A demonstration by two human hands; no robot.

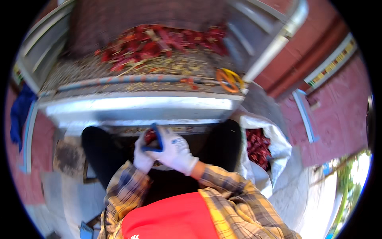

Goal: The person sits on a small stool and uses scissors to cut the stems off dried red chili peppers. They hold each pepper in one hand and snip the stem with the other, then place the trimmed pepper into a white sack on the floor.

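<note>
My left hand [142, 154] and my right hand [173, 149], both in white gloves with blue palms, meet in front of my lap. A dark red dried chili [150, 136] shows between them, held in the left; the fingers of the right curl beside it, and what they grip is hidden. Beyond the hands stands a metal-framed tray [140, 104]. Inside it lie a heap of dried red chilies [146, 44], scattered pale seeds [179, 64] and scissors with orange and yellow handles [229, 80]. A grey rod [125, 79] runs along the tray's near side.
A white woven sack [280, 149] holding red chili pieces [258, 146] stands open to my right. A brown cloth [143, 15] covers the tray's far part. At left are a worn block [69, 155] and a blue cloth [21, 115]. My knees flank my hands.
</note>
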